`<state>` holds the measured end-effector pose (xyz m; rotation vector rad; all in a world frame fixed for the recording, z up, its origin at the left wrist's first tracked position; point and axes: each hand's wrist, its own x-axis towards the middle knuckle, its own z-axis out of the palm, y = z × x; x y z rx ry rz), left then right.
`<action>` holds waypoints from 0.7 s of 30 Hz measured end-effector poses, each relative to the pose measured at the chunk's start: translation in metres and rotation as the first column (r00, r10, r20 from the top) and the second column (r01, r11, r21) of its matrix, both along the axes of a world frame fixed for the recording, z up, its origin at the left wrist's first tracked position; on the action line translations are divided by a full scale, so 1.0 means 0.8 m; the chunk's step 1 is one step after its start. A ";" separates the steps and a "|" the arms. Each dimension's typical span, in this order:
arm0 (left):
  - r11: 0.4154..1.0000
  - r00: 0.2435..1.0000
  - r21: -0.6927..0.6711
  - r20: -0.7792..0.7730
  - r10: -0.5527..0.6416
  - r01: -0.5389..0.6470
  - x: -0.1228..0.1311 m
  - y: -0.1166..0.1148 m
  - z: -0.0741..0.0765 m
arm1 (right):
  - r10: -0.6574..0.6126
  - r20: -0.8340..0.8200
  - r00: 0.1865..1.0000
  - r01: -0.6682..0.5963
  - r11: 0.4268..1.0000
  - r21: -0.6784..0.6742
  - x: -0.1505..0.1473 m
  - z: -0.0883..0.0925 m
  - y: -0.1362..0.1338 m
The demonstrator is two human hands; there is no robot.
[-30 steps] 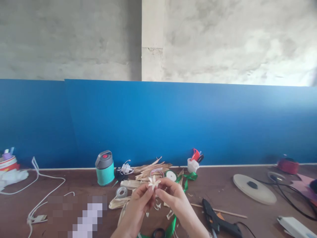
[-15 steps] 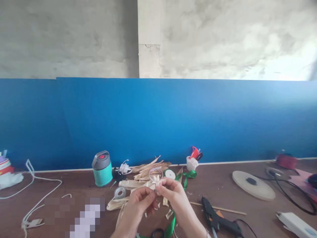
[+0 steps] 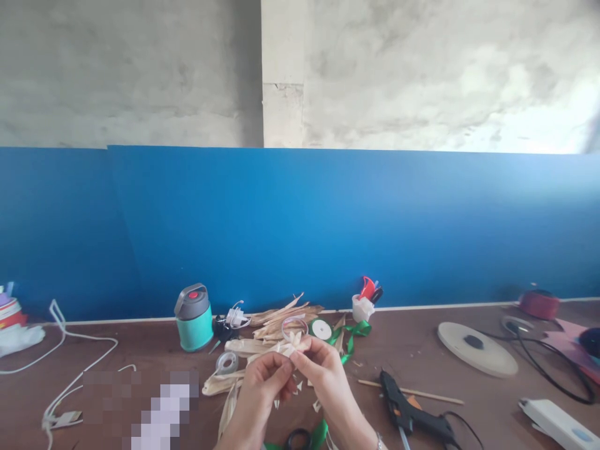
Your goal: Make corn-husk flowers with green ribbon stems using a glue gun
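A small cream-coloured flower [image 3: 293, 340] with pointed petals, apparently of dried husk, is pinched between my two hands. My left hand [image 3: 269, 379] is closed, thumb and forefinger pressed together at the flower's base. From the other side my right hand [image 3: 320, 369] is closed on it with thumb and forefinger at the petals. The stem, if there is one, is hidden by my fingers. Dried corn husks [image 3: 284, 319] lie behind and to the left of my hands. Beside them are a roll of clear tape [image 3: 227, 362] and a white spool [image 3: 321, 330] with green ribbon [image 3: 359, 330].
To the right lie a black glue gun [image 3: 410, 409], a thin stick [image 3: 435, 395], a round lid [image 3: 477, 350] and a white device [image 3: 557, 425]. A teal flask [image 3: 194, 322] stands left of the husks. White cables [image 3: 84, 369] lie farther left. Scissor handles [image 3: 299, 439] show at the bottom edge.
My right hand has shifted slightly left, closer to my left hand, and the flower has tilted and dropped a little. Objects on the table stay where they were.
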<state>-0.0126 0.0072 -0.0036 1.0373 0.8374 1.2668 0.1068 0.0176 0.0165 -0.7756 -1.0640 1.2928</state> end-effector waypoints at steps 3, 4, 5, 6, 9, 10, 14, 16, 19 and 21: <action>1.000 1.000 0.013 -0.021 0.010 -0.009 -0.001 0.002 0.000 | 0.000 -0.009 1.000 0.000 1.000 -0.004 0.001 -0.004 0.001; 1.000 0.999 0.020 -0.028 0.017 -0.016 -0.001 0.002 0.001 | -0.001 -0.005 1.000 0.001 1.000 -0.006 0.001 -0.003 0.001; 0.999 0.999 0.027 -0.037 0.026 -0.025 -0.002 0.002 0.002 | 0.004 0.000 1.000 -0.004 1.000 -0.011 0.002 -0.003 0.001; 0.999 0.998 0.034 -0.046 0.038 -0.036 -0.002 0.002 0.002 | 0.015 0.006 1.000 -0.015 1.000 -0.016 0.002 -0.002 0.000; 0.997 0.996 0.055 -0.063 0.064 -0.061 -0.001 0.002 0.003 | 0.073 0.032 0.997 -0.072 0.997 -0.032 0.000 0.001 -0.002; 0.996 0.996 0.059 -0.065 0.065 -0.061 -0.001 0.002 0.003 | 0.090 0.033 0.995 -0.089 0.995 -0.040 -0.001 0.001 -0.002; 0.995 0.991 0.033 -0.097 0.093 -0.090 -0.001 0.001 0.007 | 0.094 0.067 0.993 -0.090 0.995 -0.050 0.001 0.002 -0.001; 0.985 0.979 0.038 -0.107 0.174 -0.171 -0.003 0.000 0.010 | 0.058 0.131 0.990 -0.053 0.998 -0.041 0.003 0.001 0.001; 0.970 0.963 0.090 -0.125 0.238 -0.227 -0.007 0.001 0.011 | 0.036 0.249 0.968 -0.024 0.998 -0.051 0.006 -0.004 0.004; 0.968 0.955 0.120 -0.177 0.239 -0.221 -0.009 0.003 0.006 | 0.033 0.332 0.943 -0.022 0.999 -0.038 0.005 -0.007 0.005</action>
